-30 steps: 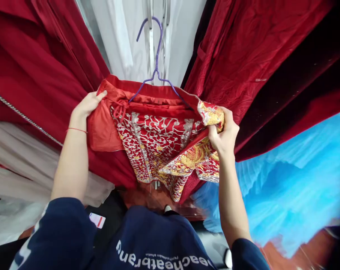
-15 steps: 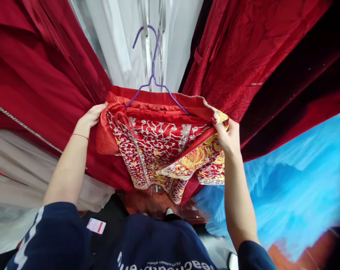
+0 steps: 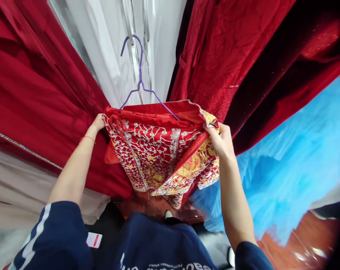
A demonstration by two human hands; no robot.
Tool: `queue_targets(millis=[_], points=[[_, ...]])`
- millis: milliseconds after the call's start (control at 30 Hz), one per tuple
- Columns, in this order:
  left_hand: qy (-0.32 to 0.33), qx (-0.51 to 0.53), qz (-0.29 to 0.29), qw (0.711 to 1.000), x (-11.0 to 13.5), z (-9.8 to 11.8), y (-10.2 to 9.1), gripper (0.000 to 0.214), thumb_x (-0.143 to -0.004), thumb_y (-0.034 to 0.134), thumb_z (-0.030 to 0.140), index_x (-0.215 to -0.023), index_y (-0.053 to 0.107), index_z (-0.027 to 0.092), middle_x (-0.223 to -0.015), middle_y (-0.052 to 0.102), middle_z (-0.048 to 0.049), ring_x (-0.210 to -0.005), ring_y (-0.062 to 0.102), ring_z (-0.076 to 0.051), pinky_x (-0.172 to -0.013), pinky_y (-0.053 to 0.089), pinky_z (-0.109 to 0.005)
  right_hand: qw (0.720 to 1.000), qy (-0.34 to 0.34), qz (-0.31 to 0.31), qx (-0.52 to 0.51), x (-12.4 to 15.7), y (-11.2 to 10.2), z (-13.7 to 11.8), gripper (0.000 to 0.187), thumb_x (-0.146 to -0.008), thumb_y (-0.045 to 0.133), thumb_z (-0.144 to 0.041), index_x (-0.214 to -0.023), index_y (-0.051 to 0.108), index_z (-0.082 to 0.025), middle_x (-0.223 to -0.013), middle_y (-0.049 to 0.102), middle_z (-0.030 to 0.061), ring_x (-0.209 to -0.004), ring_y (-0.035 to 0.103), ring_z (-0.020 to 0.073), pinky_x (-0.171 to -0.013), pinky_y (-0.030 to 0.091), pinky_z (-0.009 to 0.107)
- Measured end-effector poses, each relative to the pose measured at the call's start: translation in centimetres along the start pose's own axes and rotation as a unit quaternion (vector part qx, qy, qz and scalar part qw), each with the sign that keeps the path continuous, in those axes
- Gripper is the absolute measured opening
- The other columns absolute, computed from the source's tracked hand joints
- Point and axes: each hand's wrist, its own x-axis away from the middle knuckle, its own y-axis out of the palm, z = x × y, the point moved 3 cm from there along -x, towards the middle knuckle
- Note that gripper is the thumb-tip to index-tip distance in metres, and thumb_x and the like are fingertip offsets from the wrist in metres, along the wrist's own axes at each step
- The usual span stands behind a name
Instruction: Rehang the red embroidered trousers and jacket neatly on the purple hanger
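Here you are with both hands on the cloth — a red garment (image 3: 150, 146) stretched between them, right in the centre of the frame, thick with silver and gold embroidery. Your left hand (image 3: 98, 123) grips its upper left corner, a thin red string (image 3: 88, 138) round the wrist, while your right hand (image 3: 223, 139) pinches the upper right edge, thumb to the front. From that right-hand grip a gold-stitched flap (image 3: 191, 168) slants down toward the lower middle, and a red tie (image 3: 118, 125) dangles in front near the left corner. Above, a purple hanger (image 3: 141, 71) rises out of the red-lined opening, its hook up against the metal bars (image 3: 146, 22) at the top of the frame. White cloth (image 3: 167, 41) hangs behind those bars; plain red fabric (image 3: 40, 86) fills the upper left, edged below by a sparkling trim (image 3: 26, 149). Over to the upper right it's patterned red cloth (image 3: 229, 48) beside dark velvet, with a blue gauzy skirt (image 3: 285, 161) spreading below at the right. Down at the lower left — a phone (image 3: 94, 240), partly hidden by your navy sleeve (image 3: 63, 232), and a white shoe tip (image 3: 168, 214) shows at bottom centre.
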Motion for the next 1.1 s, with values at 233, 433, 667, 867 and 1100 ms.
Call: queue_targets(millis=[233,433,667,867,1100], points=[[0.046,0.01,0.017,0.999,1.2,2.1,-2.0,0.093,-0.091,0.009,0.08,-0.127,0.056,0.008,-0.111,0.072,-0.0068,-0.087,0.058,-0.011,-0.093,0.048,-0.03,0.995,-0.014,0.098,0.019,1.5,-0.2,-0.1,0.028,-0.076,0.071,-0.041,-0.067,0.059,-0.018,-0.059,0.045,-0.0061,-0.054,0.036,0.0082,-0.051,0.028,0.023],[0.094,-0.161,0.123,0.975,4.2,3.3,-2.6,0.073,-0.079,0.054,0.08,-0.098,0.069,0.012,-0.081,0.068,0.0011,-0.066,0.045,-0.009,-0.071,0.037,-0.02,0.98,0.047,0.185,-0.059,1.8,-1.8,0.3,0.03,-0.063,0.084,-0.04,-0.067,0.065,-0.018,-0.06,0.048,-0.0053,-0.054,0.037,0.0087,-0.053,0.031,0.025],[0.058,-0.232,0.157,0.958,6.0,4.5,-3.8,0.066,-0.08,0.054,0.077,-0.098,0.07,0.016,-0.075,0.064,0.004,-0.071,0.052,-0.012,-0.076,0.037,-0.019,0.925,0.033,0.379,-0.004,6.1,-7.3,-0.6,0.03,-0.058,0.082,-0.038,-0.053,0.056,-0.024,-0.057,0.034,-0.0026,-0.056,0.028,0.0126,-0.056,0.03,0.034],[0.043,-0.232,0.142,0.961,6.0,4.6,-4.6,0.062,-0.081,0.059,0.074,-0.105,0.07,0.017,-0.084,0.07,0.0007,-0.081,0.061,-0.016,-0.088,0.044,-0.026,0.793,-0.015,0.602,0.088,13.1,-9.5,-2.9,0.042,-0.058,0.073,-0.036,-0.042,0.035,-0.029,-0.056,0.031,-0.0002,-0.055,0.034,0.0203,-0.065,0.037,0.047],[0.126,0.001,0.265,0.956,15.8,6.2,-0.9,0.052,-0.093,0.058,0.046,-0.138,0.052,0.02,-0.141,0.056,-0.011,-0.133,0.05,-0.025,-0.116,0.037,-0.042,0.91,0.104,0.35,0.197,19.6,4.1,-3.2,0.029,-0.067,0.078,-0.042,-0.072,0.056,-0.025,-0.065,0.047,-0.0041,-0.059,0.038,0.016,-0.058,0.034,0.032]])
